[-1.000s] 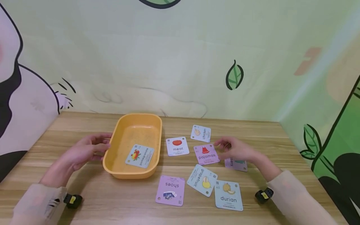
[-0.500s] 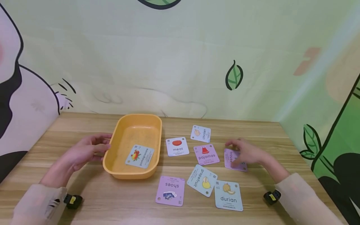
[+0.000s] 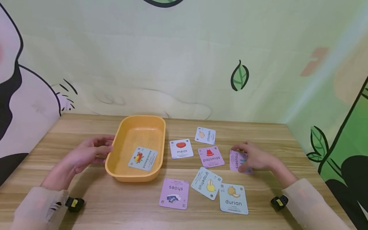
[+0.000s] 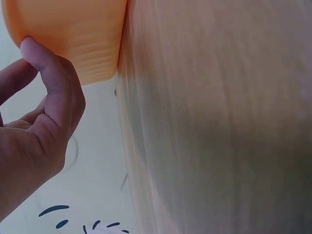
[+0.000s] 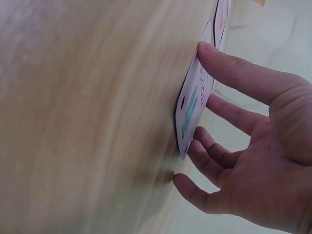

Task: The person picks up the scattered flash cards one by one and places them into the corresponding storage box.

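Observation:
At the tray's left side, my left hand (image 3: 90, 151) rests its thumb and fingertips against the outer wall of the yellow plastic tray (image 3: 118, 174). The left wrist view has the thumb tip pressed just under the tray's rim. A blue pomegranate card (image 3: 142, 158) lies inside the tray. My right hand (image 3: 253, 155) spans a purple trousers card (image 3: 234, 161) on the table, thumb on the near edge and fingers at the far edge. In the right wrist view the thumb and fingertips hold opposite edges of this trousers card (image 5: 195, 105), whose right part the hand covers in the head view.
Between tray and right hand lie the meat card (image 3: 181, 149), chicken card (image 3: 205, 135) and purple pajamas card (image 3: 211, 157). Nearer are the purple shoes card (image 3: 173, 194), grapefruit card (image 3: 207, 183) and durian card (image 3: 233, 198). A printed wall cloth (image 3: 184, 64) stands behind the wooden table.
My right hand has moved right from beside the pajamas card onto the trousers card, and its thumb and fingers have settled at that card's edges. The left hand and tray stay put.

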Motion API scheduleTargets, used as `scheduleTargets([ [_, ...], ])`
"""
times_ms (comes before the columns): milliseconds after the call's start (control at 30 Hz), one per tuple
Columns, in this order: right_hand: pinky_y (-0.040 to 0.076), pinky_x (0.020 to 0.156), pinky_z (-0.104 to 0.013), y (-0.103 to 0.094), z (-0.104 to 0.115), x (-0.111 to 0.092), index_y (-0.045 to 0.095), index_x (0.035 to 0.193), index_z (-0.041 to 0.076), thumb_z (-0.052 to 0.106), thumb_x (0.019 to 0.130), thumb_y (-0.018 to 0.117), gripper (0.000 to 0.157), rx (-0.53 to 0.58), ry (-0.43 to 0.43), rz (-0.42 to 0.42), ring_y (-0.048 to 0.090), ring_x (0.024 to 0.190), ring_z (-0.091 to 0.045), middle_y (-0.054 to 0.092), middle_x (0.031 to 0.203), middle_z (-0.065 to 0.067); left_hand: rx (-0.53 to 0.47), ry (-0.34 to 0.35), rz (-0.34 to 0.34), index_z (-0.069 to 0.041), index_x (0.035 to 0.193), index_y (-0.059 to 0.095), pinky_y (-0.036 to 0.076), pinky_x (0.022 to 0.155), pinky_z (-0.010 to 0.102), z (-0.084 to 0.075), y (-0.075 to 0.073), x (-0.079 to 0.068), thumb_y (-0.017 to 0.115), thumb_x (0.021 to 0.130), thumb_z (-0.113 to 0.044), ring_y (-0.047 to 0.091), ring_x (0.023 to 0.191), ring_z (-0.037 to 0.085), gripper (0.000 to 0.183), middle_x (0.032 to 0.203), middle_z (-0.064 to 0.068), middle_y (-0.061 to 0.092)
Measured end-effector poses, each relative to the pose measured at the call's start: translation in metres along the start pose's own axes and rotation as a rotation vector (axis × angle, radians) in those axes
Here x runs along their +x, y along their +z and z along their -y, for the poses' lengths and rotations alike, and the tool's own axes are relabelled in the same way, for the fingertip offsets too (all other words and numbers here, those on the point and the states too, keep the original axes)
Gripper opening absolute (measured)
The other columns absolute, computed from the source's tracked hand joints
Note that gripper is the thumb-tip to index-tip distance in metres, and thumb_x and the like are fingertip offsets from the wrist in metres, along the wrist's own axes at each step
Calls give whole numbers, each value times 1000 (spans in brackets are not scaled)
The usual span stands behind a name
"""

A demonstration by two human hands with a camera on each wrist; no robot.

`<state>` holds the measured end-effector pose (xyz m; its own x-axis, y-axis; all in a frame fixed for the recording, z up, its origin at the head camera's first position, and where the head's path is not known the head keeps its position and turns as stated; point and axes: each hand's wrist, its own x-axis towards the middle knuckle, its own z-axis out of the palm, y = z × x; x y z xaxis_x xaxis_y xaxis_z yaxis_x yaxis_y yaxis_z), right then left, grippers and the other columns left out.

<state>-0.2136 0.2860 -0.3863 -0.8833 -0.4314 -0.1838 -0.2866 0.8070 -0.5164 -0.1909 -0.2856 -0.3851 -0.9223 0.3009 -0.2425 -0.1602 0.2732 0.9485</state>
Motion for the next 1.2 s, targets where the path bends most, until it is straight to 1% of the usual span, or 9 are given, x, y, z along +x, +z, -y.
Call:
scheduleTargets([
  [167, 49, 91, -52, 1, -3, 3, 59, 130, -2, 11, 66, 92, 74, 26, -22, -17, 54, 106, -33, 56, 122, -20, 2, -4, -4, 10, 156, 25, 60, 85, 39, 0, 0, 0, 55, 106, -12, 66, 101, 23, 62, 140, 29, 44],
  [300, 50, 91, -50, 1, -3, 5, 57, 127, -5, 8, 67, 92, 71, 58, -31, -24, 57, 102, -31, 61, 115, -17, 3, -1, -3, 10, 156, 25, 60, 85, 39, 0, 0, 0, 55, 106, -12, 66, 101, 22, 62, 139, 29, 44],
  [367, 51, 88, -46, 0, -3, 5, 57, 126, -6, 5, 69, 91, 67, 70, -27, -25, 58, 99, -29, 61, 112, -16, 3, 0, -3, 10, 156, 25, 60, 84, 39, 0, -1, 0, 55, 106, -12, 66, 101, 22, 62, 139, 29, 44],
  [533, 51, 74, -37, -2, -4, 5, 58, 122, -3, 1, 75, 86, 55, 109, 25, -25, 57, 90, -27, 59, 104, -13, -1, 0, -1, 10, 156, 25, 60, 84, 39, 0, -1, 0, 56, 106, -12, 66, 101, 22, 63, 140, 29, 44],
  [700, 53, 66, -35, -5, -2, 4, 60, 116, 0, -2, 82, 78, 39, 136, 65, -22, 57, 85, -26, 59, 99, -14, -9, 1, 4, 10, 156, 25, 60, 83, 39, 0, -1, 0, 56, 106, -11, 66, 101, 22, 63, 139, 30, 44],
  [833, 51, 63, -33, -9, -2, 4, 62, 112, 0, -6, 84, 72, 30, 126, 60, -23, 56, 80, -24, 58, 93, -12, -9, 1, 4, 10, 156, 25, 60, 83, 38, 0, 0, 0, 56, 106, -11, 66, 100, 22, 63, 137, 29, 45],
  [967, 50, 61, -32, -12, -4, 5, 62, 111, -1, -9, 86, 66, 26, 136, 46, -12, 55, 79, -24, 57, 91, -11, -7, -1, 4, 10, 156, 25, 60, 83, 38, 0, 0, -1, 56, 106, -11, 65, 100, 22, 62, 138, 29, 45],
  [1067, 51, 61, -32, -16, -6, 4, 61, 114, -1, -7, 90, 63, 25, 200, 56, 15, 56, 81, -24, 58, 94, -13, -3, 0, 7, 10, 156, 24, 60, 84, 38, 0, 0, 0, 55, 106, -11, 65, 101, 22, 62, 139, 29, 44],
  [1200, 55, 63, -34, -22, -9, 5, 59, 122, -1, -4, 95, 60, 28, 363, 98, 79, 59, 84, -26, 57, 100, -15, -3, 1, 7, 9, 157, 24, 60, 85, 39, 0, 0, 0, 55, 106, -11, 65, 101, 23, 63, 140, 29, 43],
])
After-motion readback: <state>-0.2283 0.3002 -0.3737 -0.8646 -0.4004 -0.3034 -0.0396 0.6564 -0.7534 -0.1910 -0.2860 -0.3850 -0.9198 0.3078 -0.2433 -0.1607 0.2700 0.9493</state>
